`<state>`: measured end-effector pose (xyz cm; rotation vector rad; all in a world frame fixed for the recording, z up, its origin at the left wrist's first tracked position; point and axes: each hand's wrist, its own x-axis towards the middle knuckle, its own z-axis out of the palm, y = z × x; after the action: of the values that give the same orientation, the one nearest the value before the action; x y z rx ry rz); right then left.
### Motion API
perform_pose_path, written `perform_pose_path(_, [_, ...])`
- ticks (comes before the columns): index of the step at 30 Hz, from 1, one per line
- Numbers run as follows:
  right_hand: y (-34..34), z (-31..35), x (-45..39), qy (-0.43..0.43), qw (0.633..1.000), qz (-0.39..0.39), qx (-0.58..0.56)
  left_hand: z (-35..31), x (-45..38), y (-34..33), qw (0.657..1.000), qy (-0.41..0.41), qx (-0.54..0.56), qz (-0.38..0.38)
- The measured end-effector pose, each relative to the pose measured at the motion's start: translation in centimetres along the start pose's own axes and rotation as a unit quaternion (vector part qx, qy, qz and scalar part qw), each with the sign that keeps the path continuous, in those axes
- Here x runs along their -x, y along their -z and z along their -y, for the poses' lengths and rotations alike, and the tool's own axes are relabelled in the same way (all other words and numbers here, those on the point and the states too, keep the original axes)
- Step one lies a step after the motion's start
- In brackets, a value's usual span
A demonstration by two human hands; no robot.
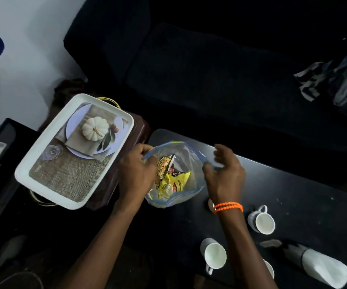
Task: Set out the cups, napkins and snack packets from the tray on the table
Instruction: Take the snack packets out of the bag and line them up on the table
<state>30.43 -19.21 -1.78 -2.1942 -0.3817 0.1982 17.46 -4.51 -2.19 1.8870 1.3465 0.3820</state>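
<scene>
Living room: dark sofa (189, 80), low table (293, 195)

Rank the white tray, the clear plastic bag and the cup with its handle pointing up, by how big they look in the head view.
1. White tray, clearly the largest.
2. Clear plastic bag, smaller, partly hidden by both hands.
3. Cup, smallest.
The cup lies nearer the camera yet still looks smallest, so the order seems safe.

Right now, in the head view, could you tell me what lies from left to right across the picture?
White tray → left hand → clear bag of snack packets → right hand → upper white cup → napkins.
</scene>
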Motion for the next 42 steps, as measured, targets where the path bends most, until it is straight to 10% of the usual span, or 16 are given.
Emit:
perform_pose_path(3, [0.8, 2.7, 0.9, 0.155, 0.988, -0.017, -0.004, 0.2, 0.9, 0.2, 0.999, -0.014, 0.035, -0.007])
perform_pose_path(6, [-2.0, 4.0, 1.2, 0.158, 0.956, 0.230, 0.084, 0.8, 1.6, -0.3, 0.998, -0.005, 0.063, 0.003])
perform_pose_path(9, [-6.2, 1.8, 1.0, 0.122, 0.827, 0.440, 0.327, 1.3, 1.8, -0.4, 0.997, -0.008, 0.072, -0.001])
perform_pose_path(12, [-8.2, -0.9, 0.5, 0.173, 0.763, 0.459, 0.421, 1.8, 1.5, -0.3, 0.997, 0.000, 0.075, -0.004])
perform_pose_path(22, [-5.1, 3.1, 1.2, 0.262, 0.809, 0.411, 0.330, 2.9, 0.5, 0.3, 0.996, 0.011, 0.084, -0.014])
perform_pose_path(26, [2.0, 8.4, 1.4, 0.284, 0.883, 0.331, 0.175, 3.3, -0.3, 0.9, 0.995, 0.031, 0.090, -0.020])
perform_pose_path(33, [9.1, 3.7, -4.8, -0.061, 0.955, 0.209, -0.202, 4.6, -0.7, 2.0, 0.989, 0.076, 0.128, -0.020])
perform_pose_path(37, [3.2, -3.4, -5.6, -0.217, 0.932, 0.214, -0.195, 4.5, -0.4, 2.1, 0.984, 0.083, 0.155, -0.011])
perform_pose_path(42, [0.5, -6.2, -4.1, -0.227, 0.957, 0.159, 0.081, 4.0, 0.6, 1.4, 0.975, 0.066, 0.212, 0.013])
